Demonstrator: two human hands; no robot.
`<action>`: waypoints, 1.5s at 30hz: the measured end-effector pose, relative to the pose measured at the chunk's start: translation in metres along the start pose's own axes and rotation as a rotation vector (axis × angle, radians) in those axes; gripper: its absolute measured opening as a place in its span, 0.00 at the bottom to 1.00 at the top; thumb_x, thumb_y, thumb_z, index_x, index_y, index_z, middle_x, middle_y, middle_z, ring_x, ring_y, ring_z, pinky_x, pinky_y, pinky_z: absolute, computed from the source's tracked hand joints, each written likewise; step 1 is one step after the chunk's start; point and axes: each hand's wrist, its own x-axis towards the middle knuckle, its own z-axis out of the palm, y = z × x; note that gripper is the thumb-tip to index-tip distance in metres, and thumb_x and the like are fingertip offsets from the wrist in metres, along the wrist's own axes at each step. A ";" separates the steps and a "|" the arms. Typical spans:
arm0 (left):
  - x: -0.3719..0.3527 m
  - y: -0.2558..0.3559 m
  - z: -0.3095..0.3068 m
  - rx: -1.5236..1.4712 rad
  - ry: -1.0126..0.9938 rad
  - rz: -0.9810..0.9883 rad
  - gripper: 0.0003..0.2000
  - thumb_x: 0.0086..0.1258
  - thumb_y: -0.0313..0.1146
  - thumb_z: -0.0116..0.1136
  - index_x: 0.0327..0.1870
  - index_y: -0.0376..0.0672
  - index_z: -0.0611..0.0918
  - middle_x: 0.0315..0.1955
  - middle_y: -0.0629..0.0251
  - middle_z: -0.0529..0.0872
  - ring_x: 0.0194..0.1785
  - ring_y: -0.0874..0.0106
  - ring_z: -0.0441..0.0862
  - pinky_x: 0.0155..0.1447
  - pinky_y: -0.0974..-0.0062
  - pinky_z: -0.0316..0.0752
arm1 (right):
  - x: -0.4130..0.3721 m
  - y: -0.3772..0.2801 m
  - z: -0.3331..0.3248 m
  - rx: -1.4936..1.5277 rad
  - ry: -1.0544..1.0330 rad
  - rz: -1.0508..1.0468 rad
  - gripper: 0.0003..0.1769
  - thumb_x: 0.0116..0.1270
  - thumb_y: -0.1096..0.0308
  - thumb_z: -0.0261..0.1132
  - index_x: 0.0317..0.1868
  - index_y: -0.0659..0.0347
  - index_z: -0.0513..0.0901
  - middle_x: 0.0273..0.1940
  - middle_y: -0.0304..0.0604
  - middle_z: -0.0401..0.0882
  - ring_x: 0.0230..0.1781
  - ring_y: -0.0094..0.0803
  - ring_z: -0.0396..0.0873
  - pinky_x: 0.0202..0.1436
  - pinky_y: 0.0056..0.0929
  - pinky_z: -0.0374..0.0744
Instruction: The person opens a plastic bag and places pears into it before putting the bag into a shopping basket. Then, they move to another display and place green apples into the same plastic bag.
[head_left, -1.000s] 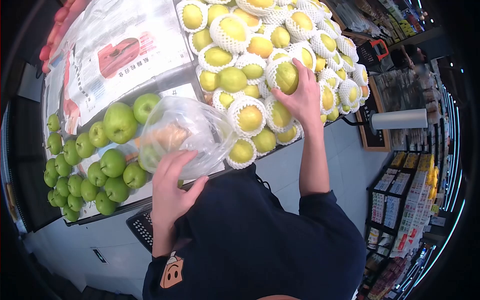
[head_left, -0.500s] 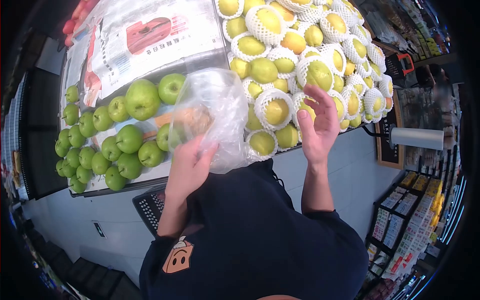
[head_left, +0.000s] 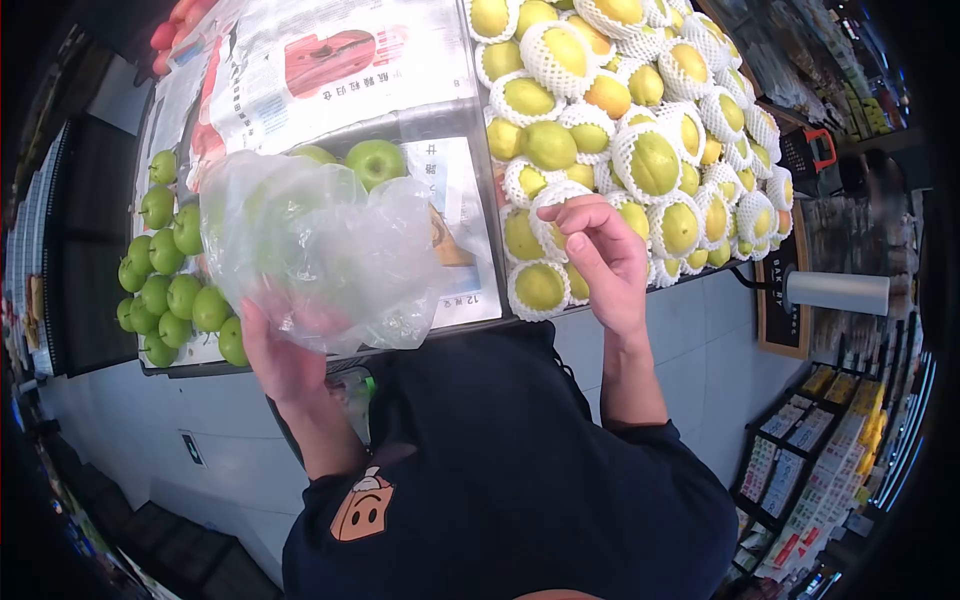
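Note:
A clear plastic bag [head_left: 380, 260], wide and crumpled, is in my left hand [head_left: 285, 355], whose fingers show faintly pink through the film at its lower edge. The bag hangs over the green apples [head_left: 182, 296] and hides several of them; one apple [head_left: 376, 163] shows just beyond its top edge. My right hand [head_left: 612, 270] is raised in front of the yellow-green fruit in white foam nets [head_left: 648, 162]. Its fingers are loosely curled, with the thumb apart from them and nothing held.
Printed newspaper [head_left: 325, 70] covers the stand behind the apples, and a sheet also lies under them. Red fruit [head_left: 180, 28] is at the far left. A white roll [head_left: 838, 292] juts out at the right beside a chalkboard sign [head_left: 785, 325]. A packed shelf [head_left: 810, 460] stands lower right.
My left hand has swung left with the bag, which now spreads over the apples and uncovers newspaper on the right. My right hand has dropped slightly and its fingers have curled in.

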 end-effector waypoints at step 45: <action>-0.038 -0.063 0.032 1.418 -0.407 -0.075 0.32 0.60 0.23 0.59 0.70 0.45 0.72 0.43 0.47 0.79 0.33 0.48 0.83 0.38 0.55 0.78 | 0.134 -0.007 0.043 -0.412 0.017 0.161 0.21 0.62 0.75 0.65 0.57 0.62 0.80 0.56 0.48 0.81 0.54 0.34 0.80 0.59 0.32 0.77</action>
